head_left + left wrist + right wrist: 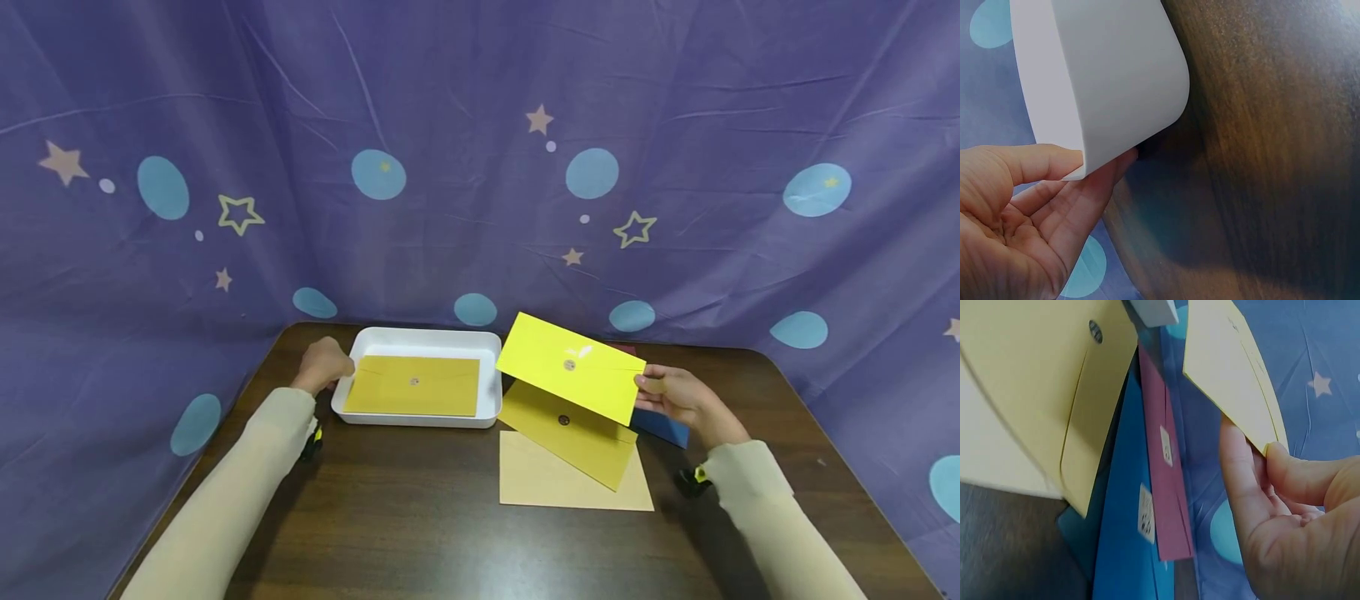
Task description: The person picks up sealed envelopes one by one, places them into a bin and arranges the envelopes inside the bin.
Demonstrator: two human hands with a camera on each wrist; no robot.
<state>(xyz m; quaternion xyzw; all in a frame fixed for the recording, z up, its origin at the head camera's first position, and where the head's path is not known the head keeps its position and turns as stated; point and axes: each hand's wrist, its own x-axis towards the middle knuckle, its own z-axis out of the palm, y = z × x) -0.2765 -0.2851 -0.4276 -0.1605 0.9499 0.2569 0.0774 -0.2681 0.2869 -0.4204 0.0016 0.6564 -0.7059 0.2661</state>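
Observation:
My right hand (675, 398) pinches the right end of a bright yellow envelope (573, 358) between thumb and fingers, lifted and tilted above the table. In the right wrist view the thumb presses on that envelope's corner (1229, 362). Under it lies a second yellow envelope (592, 450), slanted across a cream envelope (551, 475). At the left, my left hand (324, 364) holds the left rim of a white tray (427, 338); the thumb is over the rim and the fingers are below, as the left wrist view shows. A yellow envelope (442, 387) lies flat inside the tray.
A blue envelope (1125, 519) and a dark red one (1163, 469) lie beside the yellow pile, mostly hidden from the head view. The brown wooden table (390, 517) reaches back to a purple curtain (465, 233) with stars and blue dots.

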